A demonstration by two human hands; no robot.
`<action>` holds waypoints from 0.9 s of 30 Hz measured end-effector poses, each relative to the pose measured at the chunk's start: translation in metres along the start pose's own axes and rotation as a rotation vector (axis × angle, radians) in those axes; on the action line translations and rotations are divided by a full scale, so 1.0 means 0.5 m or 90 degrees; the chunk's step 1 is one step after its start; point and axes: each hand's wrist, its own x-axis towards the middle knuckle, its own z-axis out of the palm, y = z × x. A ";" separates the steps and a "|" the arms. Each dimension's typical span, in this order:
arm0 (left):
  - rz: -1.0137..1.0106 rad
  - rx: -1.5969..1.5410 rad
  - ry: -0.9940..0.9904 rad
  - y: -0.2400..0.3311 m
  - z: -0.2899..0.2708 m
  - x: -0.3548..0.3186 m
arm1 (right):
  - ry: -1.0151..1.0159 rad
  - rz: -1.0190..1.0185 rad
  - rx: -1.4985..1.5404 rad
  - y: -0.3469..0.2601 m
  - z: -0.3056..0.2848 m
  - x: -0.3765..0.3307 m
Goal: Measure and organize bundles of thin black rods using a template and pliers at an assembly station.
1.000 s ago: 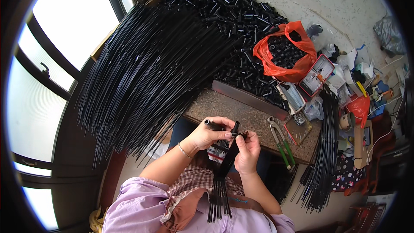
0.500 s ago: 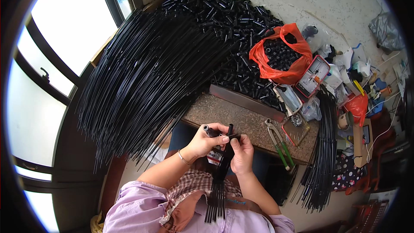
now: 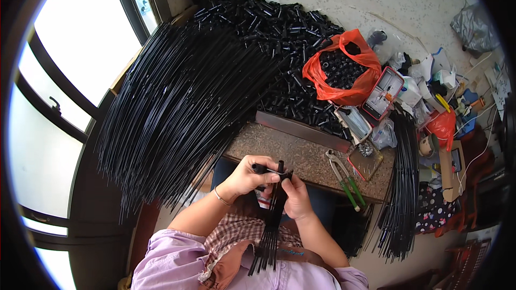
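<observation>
Head view: both hands meet just in front of the tabletop (image 3: 301,153) edge, over the person's lap. Left hand (image 3: 244,178) is closed around a short black tube (image 3: 263,169), fingers curled, thumb on top. Right hand (image 3: 295,196) is pinched shut on the top of a rod bundle (image 3: 271,225), which hangs down from the grip and fans out over a checked cloth (image 3: 236,231) on the lap. Tube tip touches the bundle's upper end right between the two hands.

Around them: a big fan of long black rods (image 3: 177,102) spreads left of the tabletop, towards the window (image 3: 64,64). Behind the tabletop, a heap of short black tubes (image 3: 269,27) on the floor. Orange bag (image 3: 344,83), open and holding more black pieces, sits just right of that heap. Pliers (image 3: 344,177) with green handles lie on the tabletop's right end, well clear of the hands. Another sheaf of rods (image 3: 403,193) hangs down past the tabletop's right side. Clutter of small boxes and packets far right, too small to sort out.
</observation>
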 end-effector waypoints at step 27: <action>-0.006 0.163 -0.341 0.128 0.059 0.009 | 0.089 -0.043 0.010 -0.019 0.052 -0.070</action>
